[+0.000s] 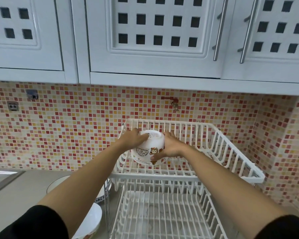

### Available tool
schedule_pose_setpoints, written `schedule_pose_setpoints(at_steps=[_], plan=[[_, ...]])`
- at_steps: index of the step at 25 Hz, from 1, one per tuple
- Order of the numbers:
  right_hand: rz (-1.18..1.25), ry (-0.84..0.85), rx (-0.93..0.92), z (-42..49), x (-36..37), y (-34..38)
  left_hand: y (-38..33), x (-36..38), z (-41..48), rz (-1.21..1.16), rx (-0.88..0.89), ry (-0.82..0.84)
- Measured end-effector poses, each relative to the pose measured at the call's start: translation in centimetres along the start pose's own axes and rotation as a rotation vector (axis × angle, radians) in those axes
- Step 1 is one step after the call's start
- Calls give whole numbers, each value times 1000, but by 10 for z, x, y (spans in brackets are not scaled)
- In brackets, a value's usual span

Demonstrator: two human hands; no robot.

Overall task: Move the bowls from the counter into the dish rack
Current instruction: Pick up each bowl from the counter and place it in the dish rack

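Observation:
A white bowl with cartoon prints (149,149) is held upside down and tilted inside the upper tier of the white wire dish rack (230,147), at its left side. My left hand (133,138) grips the bowl's base from the left. My right hand (171,145) clasps its right side, thumb near the rim. On the counter left of the rack stand more bowls: one white with a dark rim line (59,184), one with a blue pattern (100,198), and one white (91,219), all partly hidden by my left arm.
The rack's lower tier (162,218) holds nothing. A steel sink edge (5,178) lies at far left. White cabinets (154,37) hang overhead above the mosaic tile wall. A red tap (173,100) sticks out of the wall above the rack.

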State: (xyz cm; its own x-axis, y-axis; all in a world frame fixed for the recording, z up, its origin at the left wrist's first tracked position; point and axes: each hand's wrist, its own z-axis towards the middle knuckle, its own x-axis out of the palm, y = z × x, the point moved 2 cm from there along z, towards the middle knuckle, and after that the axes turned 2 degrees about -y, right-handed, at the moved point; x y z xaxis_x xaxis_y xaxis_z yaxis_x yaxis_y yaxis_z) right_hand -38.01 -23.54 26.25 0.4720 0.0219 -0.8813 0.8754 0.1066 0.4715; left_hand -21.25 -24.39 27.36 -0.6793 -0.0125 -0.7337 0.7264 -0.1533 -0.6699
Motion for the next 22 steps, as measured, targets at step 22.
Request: schedule_pose_setpoints(at_steps=[22], plan=[[127,-258,-369,-36,135,249,178,-140,-101,-91,-223,-359]])
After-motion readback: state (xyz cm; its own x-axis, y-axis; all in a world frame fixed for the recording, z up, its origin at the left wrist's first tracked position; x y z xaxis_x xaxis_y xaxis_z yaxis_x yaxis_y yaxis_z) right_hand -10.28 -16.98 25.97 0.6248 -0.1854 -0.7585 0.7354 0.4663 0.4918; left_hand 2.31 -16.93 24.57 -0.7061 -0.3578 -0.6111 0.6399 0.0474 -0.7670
